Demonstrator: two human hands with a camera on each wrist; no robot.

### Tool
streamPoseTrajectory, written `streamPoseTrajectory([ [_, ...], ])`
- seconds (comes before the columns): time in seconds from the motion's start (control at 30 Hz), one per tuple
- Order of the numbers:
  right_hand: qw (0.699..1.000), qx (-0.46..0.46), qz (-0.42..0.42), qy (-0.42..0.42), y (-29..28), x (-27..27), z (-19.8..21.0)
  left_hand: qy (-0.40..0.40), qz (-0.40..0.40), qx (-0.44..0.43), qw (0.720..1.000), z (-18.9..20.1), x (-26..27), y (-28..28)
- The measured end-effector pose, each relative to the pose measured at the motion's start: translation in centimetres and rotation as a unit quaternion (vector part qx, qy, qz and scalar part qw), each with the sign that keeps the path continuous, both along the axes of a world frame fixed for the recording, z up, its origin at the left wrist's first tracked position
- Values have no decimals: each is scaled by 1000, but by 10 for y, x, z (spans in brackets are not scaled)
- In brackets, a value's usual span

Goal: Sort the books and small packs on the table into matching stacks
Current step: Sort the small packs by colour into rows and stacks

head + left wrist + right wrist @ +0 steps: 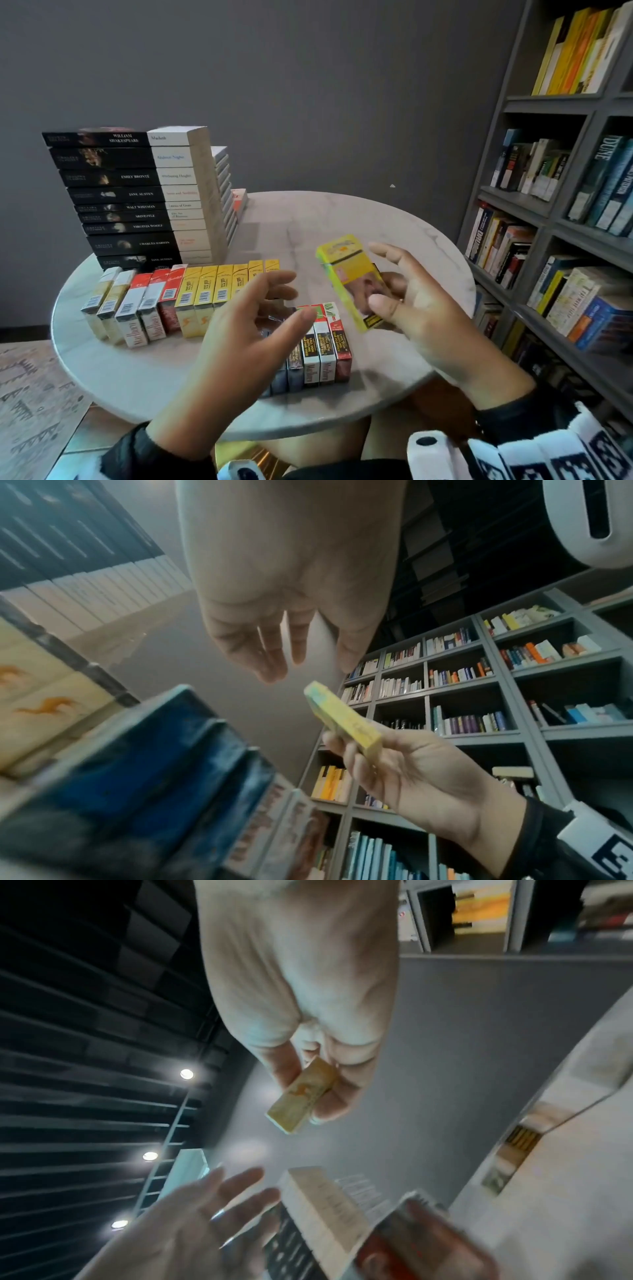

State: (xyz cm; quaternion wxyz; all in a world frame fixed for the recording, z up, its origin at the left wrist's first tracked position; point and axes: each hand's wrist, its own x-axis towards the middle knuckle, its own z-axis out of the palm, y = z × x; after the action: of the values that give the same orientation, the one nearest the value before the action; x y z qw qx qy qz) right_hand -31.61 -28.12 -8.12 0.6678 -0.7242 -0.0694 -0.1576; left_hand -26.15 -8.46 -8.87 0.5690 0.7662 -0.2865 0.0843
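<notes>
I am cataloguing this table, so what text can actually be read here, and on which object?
"WILLIAM SHAKESPEARE", "Macbeth": top black-and-cream paperback spine.
"EMILY BRONTË": third spine.
"JANE AUSTEN": fourth spine.
"WALT WHITMAN", "ARISTOTLE", "VIRGINIA WOOLF", "CHARLES DARWIN": lower spines.
"DUNE": teal shelf book.
Yellow cardboard pack in right hand, and packs on the table: print too blurred.

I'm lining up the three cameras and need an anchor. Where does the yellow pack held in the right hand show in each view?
Head: yellow pack, right of centre, above the table, in the right hand.
Left wrist: yellow pack, centre, seen edge-on.
Right wrist: yellow pack, centre, between the fingers.
Shared landmark: the open left hand.
</notes>
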Motion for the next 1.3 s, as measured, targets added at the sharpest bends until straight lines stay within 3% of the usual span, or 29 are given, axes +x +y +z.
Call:
streamPoseTrajectory([
  [0.13, 997, -62, 49, -22, 20, 4, -9, 66, -71, -117, 988, 7, -9, -14],
  [0.3, 992, -118, 36, 1, 17, 8, -4, 49, 4, -118, 992, 9, -4, -5],
  [0.4, 973, -226, -16, 41, 1, 19, -3, 9, 61, -104, 993, 12, 3, 11],
  [0.5, 943, -290, -134, 93, -33, 40, -12, -35, 148, -38, 988, 10, 11, 34],
  [0.63, 882, -364, -211, 211, -76, 54, -29, -30, 229, 100, 968, -3, 21, 59],
  [0.73, 814, -447, -214, 302, -86, 54, -36, 1, 225, 183, 957, -14, 22, 59],
  [0.9, 793, -482, -235, 290, -79, 49, -39, 11, 180, 270, 946, -25, 18, 44],
  [1.0, 806, -462, -263, 260, -76, 45, -36, 18, 174, 257, 950, -23, 21, 44],
  [1.07, 842, -401, -289, 216, -74, 39, -29, 9, 180, 248, 952, -22, 25, 48],
  [1.17, 904, -286, -307, 87, -69, 31, -13, -14, 185, 209, 960, -16, 29, 54],
  [1.23, 954, -182, -239, 16, -56, 23, 2, -41, 170, 165, 971, -11, 28, 53],
  [1.3, 986, -117, -115, -15, -37, 13, 17, -83, 133, 128, 979, -3, 22, 48],
])
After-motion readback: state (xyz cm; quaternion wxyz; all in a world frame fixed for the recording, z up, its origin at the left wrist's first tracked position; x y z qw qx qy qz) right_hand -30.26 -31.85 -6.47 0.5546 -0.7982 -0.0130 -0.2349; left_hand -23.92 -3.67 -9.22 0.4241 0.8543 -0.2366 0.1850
